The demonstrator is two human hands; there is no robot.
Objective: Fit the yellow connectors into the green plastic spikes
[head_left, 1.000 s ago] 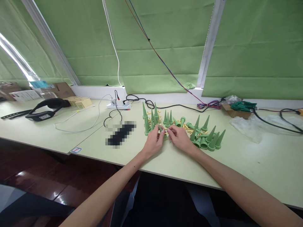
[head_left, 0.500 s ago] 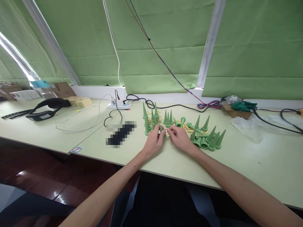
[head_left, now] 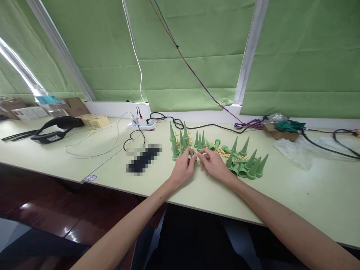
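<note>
Bracing the green plastic cone [head_left: 191, 152] firmly in the left hand [head_left: 182, 167], with the right hand [head_left: 214, 164] pinching the small yellow plastic piece [head_left: 197, 154] lightly, would likely give the best control. The hands are close together, both pieces between their fingertips; upright green cones [head_left: 174, 150] stand just beyond the left hand.

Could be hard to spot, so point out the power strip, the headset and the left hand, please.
Power strip [head_left: 142, 126]: head view, on its white casing.
Headset [head_left: 42, 138]: head view, on its black pad nearest the table edge.
Left hand [head_left: 182, 169]: head view, on the back of the hand.
</note>
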